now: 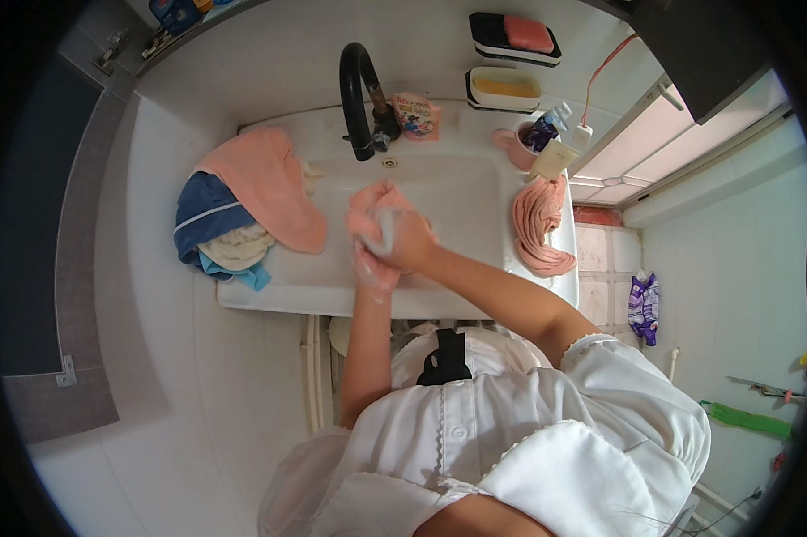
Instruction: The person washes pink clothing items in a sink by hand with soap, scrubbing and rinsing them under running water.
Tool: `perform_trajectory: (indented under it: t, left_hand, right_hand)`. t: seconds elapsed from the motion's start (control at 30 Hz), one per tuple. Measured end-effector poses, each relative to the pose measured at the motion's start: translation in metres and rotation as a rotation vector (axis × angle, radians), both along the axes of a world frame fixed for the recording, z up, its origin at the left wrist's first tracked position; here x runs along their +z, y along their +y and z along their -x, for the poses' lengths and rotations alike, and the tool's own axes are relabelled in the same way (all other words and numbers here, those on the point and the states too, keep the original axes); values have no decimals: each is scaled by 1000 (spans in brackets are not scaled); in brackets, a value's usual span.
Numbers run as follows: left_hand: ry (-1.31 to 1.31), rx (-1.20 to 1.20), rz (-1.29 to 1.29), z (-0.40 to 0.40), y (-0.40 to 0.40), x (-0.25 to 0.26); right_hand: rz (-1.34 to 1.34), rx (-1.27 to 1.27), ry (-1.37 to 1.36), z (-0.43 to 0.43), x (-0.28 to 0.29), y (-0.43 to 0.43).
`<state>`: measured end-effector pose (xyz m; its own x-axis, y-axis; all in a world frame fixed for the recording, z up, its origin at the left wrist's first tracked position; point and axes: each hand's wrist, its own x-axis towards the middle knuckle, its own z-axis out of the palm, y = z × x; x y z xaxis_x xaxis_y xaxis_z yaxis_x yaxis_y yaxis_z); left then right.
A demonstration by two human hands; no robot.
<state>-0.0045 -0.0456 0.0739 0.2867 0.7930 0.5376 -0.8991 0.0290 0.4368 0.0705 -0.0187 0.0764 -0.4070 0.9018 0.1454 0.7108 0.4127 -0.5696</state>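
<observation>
Over the white washbasin [443, 181], a bunched pink cloth [375, 196] with white suds on it is gripped between both hands. My right hand [410, 240] reaches in from the right and closes around the cloth from above. Beneath it, my left hand [375, 272] is partly covered by the right hand and the cloth, and foam clings to its wrist. Both hands press together near the middle of the basin, below the black faucet [357, 101]. No stream of water shows under the spout.
Draped on the basin's left rim are a peach cloth [269, 181], a blue garment [208, 205] and cream fabric [239, 245]. A twisted pink cloth [541, 228] lies on the right rim near a pink mug [521, 154]. Behind stand a printed pouch [417, 117] and wall-mounted soap dishes [504, 104].
</observation>
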Motion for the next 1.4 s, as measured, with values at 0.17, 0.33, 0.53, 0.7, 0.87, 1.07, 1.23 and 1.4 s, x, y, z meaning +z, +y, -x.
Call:
perform_trajectory:
  t: [0.17,0.33,0.53,0.7,0.87,1.07,1.23,1.4]
  left_hand:
    - [115,379,609,-3,-13,-11]
    - [-203,-56,74,7,-1,-22]
    - [92,336,502,7,-19,-21]
    - [-73,277,467,15,-18,-37]
    - [151,351,715,-16,-29,-3]
    - [277,282,224,-1,-11,-41]
    - [44,188,662,-14,-26,-33]
    - [-2,57,509,-10,-32,-22]
  right_hand:
    - [262,-276,542,3,64,-10]
    - [-35,-145,333,17,22,-3]
    - [322,-182,218,0,-7,14]
    - [-185,-146,286,0,-29,-60]
    - [-222,-164,117,-9,-12,6]
    - [-46,-214,357,-17,-36,-17]
    - [-379,-60,234,-14,-18,-3]
    - [20,-358,427,-29,-12,32]
